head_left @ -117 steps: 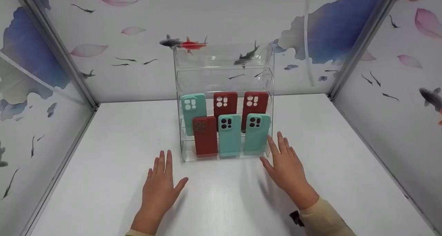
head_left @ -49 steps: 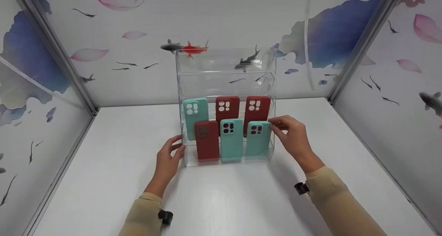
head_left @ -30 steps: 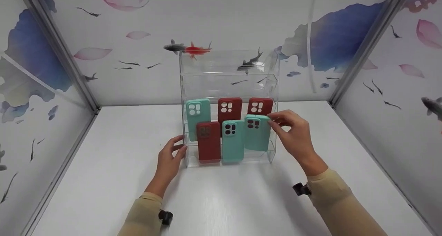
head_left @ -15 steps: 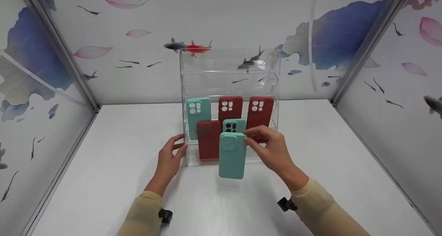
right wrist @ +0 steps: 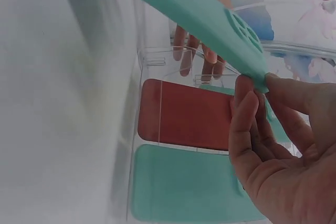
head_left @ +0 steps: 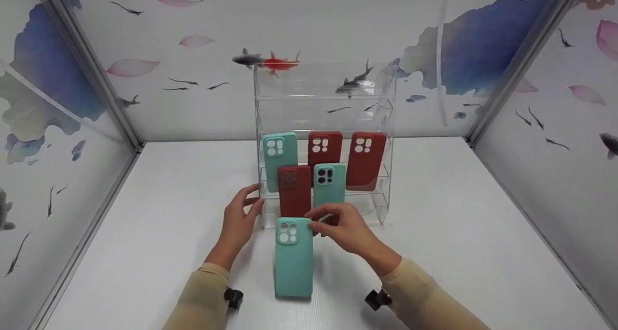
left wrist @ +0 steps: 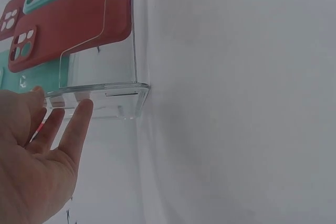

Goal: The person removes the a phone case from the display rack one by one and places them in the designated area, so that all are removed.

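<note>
My right hand [head_left: 343, 226] pinches a mint-green phone case [head_left: 294, 267] by its upper corner. In the head view the case hangs upright in front of the clear display rack [head_left: 323, 112]; in the right wrist view it slants across the top. My left hand [head_left: 241, 216] rests its fingertips against the rack's left side wall, also visible in the left wrist view. On the rack's bottom tier stand a red case [head_left: 294, 190] and a mint-green case [head_left: 330, 185], partly hidden by the right hand. Above are a mint-green case [head_left: 281, 151] and two red cases [head_left: 325, 144].
The rack's upper tiers are transparent. A white tabletop [head_left: 463, 252] lies beneath, enclosed by white panels [head_left: 328, 16] printed with fish and petals. Small black devices [head_left: 234, 298] sit at both wrists.
The right hand has pinched the mint-green case at the bottom tier's right end, lifted it out and carried it left and toward me. The left hand has moved onto the rack's side.
</note>
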`<move>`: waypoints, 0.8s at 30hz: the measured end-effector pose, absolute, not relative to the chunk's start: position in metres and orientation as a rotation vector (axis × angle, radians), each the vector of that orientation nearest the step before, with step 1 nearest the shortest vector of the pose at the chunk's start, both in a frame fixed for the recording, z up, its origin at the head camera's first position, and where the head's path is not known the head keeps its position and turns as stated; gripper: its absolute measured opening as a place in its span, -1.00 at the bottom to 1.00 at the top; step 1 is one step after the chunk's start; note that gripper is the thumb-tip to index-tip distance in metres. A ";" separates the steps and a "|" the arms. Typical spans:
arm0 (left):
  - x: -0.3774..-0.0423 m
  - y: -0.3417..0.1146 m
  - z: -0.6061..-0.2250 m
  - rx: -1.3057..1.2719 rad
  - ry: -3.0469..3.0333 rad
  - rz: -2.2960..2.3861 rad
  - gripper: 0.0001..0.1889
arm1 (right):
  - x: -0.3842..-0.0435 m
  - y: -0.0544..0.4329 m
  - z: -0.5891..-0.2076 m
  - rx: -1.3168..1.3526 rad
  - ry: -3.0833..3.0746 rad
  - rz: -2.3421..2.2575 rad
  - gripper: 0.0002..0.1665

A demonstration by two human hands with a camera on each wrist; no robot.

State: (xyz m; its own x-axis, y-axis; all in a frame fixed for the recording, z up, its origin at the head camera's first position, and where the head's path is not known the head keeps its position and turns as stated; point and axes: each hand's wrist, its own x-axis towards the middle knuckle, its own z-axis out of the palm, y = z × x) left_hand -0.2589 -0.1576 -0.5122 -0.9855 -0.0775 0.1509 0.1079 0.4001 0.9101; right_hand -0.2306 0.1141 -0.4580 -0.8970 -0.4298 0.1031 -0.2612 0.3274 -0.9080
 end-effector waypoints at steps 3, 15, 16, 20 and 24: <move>-0.259 -0.157 -0.512 -0.037 -2.480 -1.632 -0.54 | -0.232 0.109 -0.465 -0.638 2.385 -1.595 -0.79; -0.259 -0.157 -0.507 -0.052 -2.472 -1.635 -0.55 | -0.240 0.086 -0.483 -0.609 2.283 -1.479 -0.80; -0.259 -0.157 -0.507 -0.048 -2.475 -1.634 -0.55 | -0.240 0.084 -0.485 -0.610 2.278 -1.476 -0.80; -0.259 -0.157 -0.507 -0.037 -2.494 -1.625 -0.54 | -0.240 0.079 -0.491 -0.572 2.269 -1.460 -0.80; -0.257 -0.157 -0.510 -0.023 -2.507 -1.617 -0.53 | -0.240 0.077 -0.498 -0.530 2.274 -1.443 -0.81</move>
